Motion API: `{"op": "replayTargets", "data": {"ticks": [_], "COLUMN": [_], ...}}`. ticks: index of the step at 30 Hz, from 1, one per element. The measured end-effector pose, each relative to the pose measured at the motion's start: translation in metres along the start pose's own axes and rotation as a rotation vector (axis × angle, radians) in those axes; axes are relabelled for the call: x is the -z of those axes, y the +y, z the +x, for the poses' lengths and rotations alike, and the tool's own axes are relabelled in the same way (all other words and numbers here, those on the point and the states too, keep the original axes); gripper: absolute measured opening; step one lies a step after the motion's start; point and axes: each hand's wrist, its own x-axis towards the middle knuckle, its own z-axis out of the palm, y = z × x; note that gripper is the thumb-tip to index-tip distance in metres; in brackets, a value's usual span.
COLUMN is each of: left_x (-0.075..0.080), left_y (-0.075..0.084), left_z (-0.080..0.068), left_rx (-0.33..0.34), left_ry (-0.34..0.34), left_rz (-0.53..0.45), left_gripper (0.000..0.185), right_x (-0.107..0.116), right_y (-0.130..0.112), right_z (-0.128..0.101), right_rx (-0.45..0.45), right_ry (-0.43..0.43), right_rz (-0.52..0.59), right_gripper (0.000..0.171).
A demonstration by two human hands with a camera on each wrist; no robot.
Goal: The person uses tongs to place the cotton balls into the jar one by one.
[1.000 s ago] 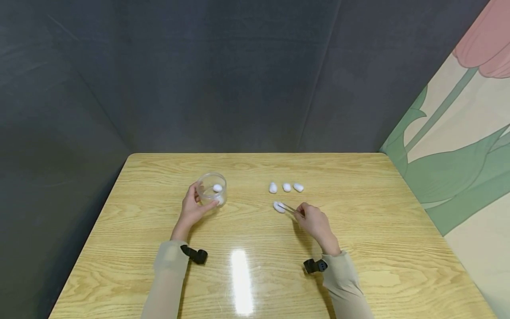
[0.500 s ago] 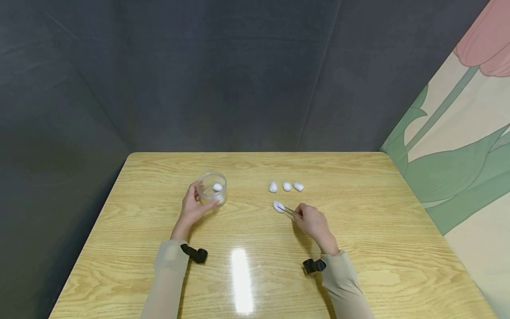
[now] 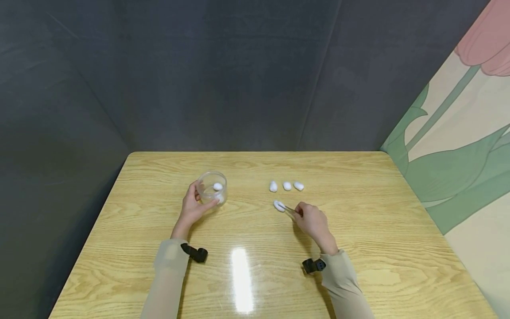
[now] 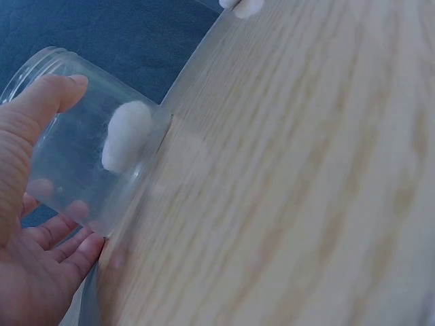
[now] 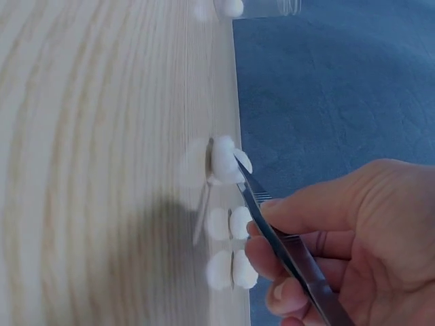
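My left hand (image 3: 193, 207) holds a clear plastic jar (image 3: 211, 189) from its left side, thumb across the front and fingers behind. White cotton balls (image 4: 129, 136) lie at the bottom of the jar, which stands upright on the table. My right hand (image 3: 314, 221) pinches metal tweezers (image 5: 285, 248) between thumb and fingers. The tips of the tweezers are right at a cotton ball (image 3: 279, 206) on the tabletop, nearer me than the others. In the right wrist view the tips overlap this cotton ball (image 5: 224, 161), with its shadow and reflection beside it.
Behind the tweezers, a cotton ball (image 3: 272, 186), a second cotton ball (image 3: 287, 186) and a third cotton ball (image 3: 299, 186) lie in a row on the wooden table (image 3: 247, 230). A dark cloth (image 3: 239, 79) hangs behind the table, and a flower-patterned wall (image 3: 458, 164) is at right.
The tweezer tips, spread around the front cotton ball a second ago, now look closer together at its right side. The left hand and jar have stayed in place.
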Motion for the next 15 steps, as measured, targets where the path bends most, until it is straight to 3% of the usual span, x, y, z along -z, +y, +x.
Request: {"op": "replayTargets", "data": {"ticks": [4, 11, 15], "left_x": [0.001, 0.002, 0.001], "left_y": [0.008, 0.037, 0.024], "left_z": [-0.003, -0.017, -0.011], "left_rx": [0.014, 0.001, 0.006], "left_ry": [-0.007, -0.013, -0.013], "left_rz": [-0.001, 0.025, 0.015], "left_gripper": [0.087, 0.082, 0.085], "right_x": [0.002, 0.009, 0.013], "right_y": [0.0, -0.003, -0.006], "right_z": [0.0, -0.001, -0.002], "right_rx": [-0.007, -0.001, 0.022], "right_ry": [0.007, 0.026, 0.062], "right_rz": [0.007, 0.046, 0.059], "right_gripper": [0.004, 0.006, 0.006]}}
